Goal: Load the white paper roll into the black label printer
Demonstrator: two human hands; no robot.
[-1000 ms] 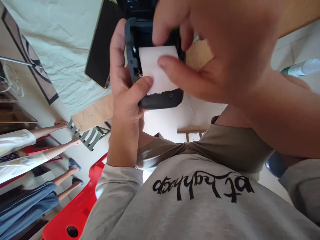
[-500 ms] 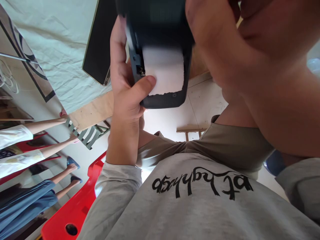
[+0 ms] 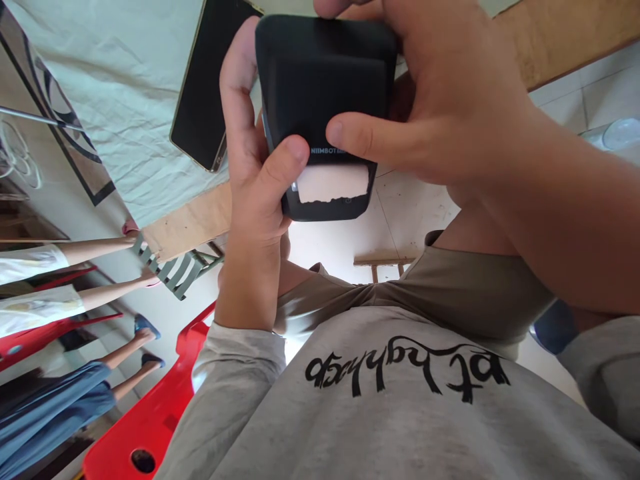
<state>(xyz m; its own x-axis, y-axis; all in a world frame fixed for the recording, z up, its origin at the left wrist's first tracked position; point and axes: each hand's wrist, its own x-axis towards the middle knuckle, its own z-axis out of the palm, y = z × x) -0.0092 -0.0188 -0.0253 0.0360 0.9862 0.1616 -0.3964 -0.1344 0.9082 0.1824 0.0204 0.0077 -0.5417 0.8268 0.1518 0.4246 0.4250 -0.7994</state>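
Your left hand [image 3: 255,183], curled, grips the black printer [image 3: 323,93] by its left side | your right hand [image 3: 443,110], part-curled, clasps its far right corner | white paper [image 3: 333,183] at near end

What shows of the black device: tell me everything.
The device is black, apparently plastic, with rounded corners and "NIIMBOT" on its lid. The lid is down, latching unclear. White paper with a ragged edge shows at the near end. Held right of the phone, the device has the left grip at its left side, the right grip at its far right corner, both thumbs on top.
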